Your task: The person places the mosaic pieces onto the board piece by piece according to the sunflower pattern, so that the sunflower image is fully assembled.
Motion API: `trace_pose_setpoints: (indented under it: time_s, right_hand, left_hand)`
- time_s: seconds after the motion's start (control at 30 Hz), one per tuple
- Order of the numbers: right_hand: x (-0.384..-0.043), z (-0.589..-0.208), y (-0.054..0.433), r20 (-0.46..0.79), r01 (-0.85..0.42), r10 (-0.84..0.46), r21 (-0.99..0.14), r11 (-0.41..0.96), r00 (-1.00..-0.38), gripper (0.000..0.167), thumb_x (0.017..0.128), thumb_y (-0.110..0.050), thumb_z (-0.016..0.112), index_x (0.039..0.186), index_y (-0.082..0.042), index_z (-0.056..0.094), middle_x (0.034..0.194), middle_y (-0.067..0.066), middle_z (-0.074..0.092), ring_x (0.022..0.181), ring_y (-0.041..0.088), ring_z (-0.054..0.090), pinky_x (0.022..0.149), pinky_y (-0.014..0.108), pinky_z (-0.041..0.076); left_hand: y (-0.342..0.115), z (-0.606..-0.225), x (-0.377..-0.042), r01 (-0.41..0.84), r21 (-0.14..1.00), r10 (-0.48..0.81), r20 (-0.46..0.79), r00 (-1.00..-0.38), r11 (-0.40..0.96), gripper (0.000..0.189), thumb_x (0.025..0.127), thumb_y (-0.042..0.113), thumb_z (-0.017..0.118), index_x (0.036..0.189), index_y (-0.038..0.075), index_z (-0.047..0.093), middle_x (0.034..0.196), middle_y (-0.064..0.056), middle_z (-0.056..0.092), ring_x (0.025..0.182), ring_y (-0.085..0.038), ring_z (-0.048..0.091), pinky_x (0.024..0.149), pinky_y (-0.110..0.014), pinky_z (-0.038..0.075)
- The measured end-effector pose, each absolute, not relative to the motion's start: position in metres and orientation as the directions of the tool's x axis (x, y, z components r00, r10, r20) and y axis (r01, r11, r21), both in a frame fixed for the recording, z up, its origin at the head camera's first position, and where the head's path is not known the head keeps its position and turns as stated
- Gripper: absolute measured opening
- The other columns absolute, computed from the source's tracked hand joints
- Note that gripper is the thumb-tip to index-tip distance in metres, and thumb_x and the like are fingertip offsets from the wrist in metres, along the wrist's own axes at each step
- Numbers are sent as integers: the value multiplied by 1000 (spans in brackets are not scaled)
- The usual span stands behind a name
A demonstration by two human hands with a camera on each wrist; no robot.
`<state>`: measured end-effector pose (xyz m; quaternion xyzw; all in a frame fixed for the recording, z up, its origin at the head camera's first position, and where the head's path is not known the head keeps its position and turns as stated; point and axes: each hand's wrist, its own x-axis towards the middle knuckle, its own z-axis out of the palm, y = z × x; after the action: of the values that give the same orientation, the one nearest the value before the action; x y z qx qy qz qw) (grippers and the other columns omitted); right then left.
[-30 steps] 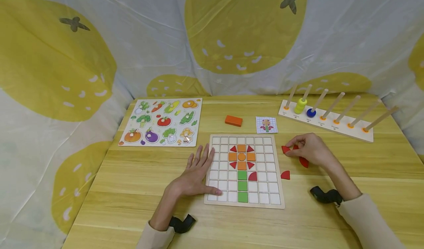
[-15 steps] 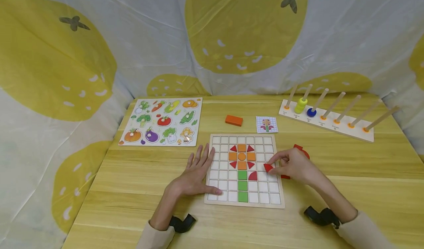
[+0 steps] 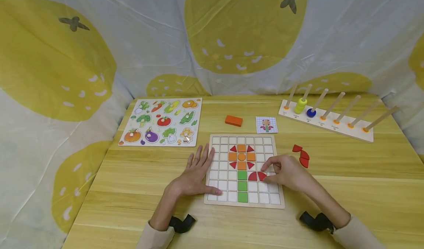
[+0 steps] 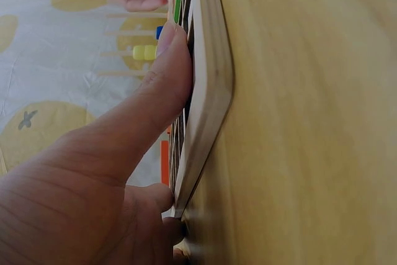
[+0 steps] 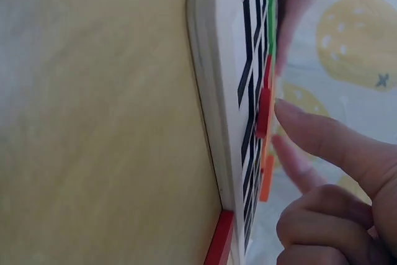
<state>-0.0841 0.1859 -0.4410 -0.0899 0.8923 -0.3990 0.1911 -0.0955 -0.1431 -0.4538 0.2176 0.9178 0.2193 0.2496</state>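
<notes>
My left hand (image 3: 193,177) lies spread on the left edge of the wooden grid board (image 3: 228,202), its thumb (image 4: 167,69) over the rim. Over the board's right side is my right hand (image 3: 288,173), thumb and index finger spread around a red quarter-circle piece (image 3: 261,176). In the right wrist view the fingertips stand slightly apart from this raised red piece (image 5: 263,113). Its neighbour is another red quarter-circle (image 3: 253,176), beside a column of green squares (image 3: 243,186). Farther up are orange squares (image 3: 241,148), an orange circle (image 3: 242,157) and red triangles (image 3: 233,148).
Several loose red pieces (image 3: 304,155) lie right of the board; another red piece (image 5: 220,240) sits by its edge. Behind are an orange block (image 3: 233,121) and a pattern card (image 3: 266,125). A vegetable puzzle (image 3: 177,121) stands left, a pegged stand (image 3: 359,133) right.
My right hand has carried a red quarter-circle from the loose pieces leftward onto the board, beside the other quarter-circle, and its fingers have loosened. The left hand has stayed put.
</notes>
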Motion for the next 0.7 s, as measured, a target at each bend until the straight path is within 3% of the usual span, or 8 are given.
trace_pose_setpoints:
  time_s: [0.23, 0.7]
  right_hand:
    - [-90, -446, 194, -263, -6, -403, -832, 555, -877, 21, 81, -14, 89, 101, -10, 84, 57, -7, 36, 55, 5, 28, 51, 21, 20]
    - [-88, -449, 185, -257, -12, -344, -786, 619, -903, 16, 78, -15, 91, 91, -13, 81, 59, -6, 33, 58, 8, 33, 54, 23, 25]
  left_hand:
    - [-143, -453, -96, 293, 505, 508, -363, -782, 812, 135, 78, 58, 85, 166, 7, -4, 173, -13, -20, 160, -36, -21, 129, -63, -8]
    - [-143, -451, -94, 291, 502, 505, -367, -781, 814, 135, 78, 60, 84, 167, 11, -4, 173, -9, -23, 160, -34, -23, 129, -61, -10]
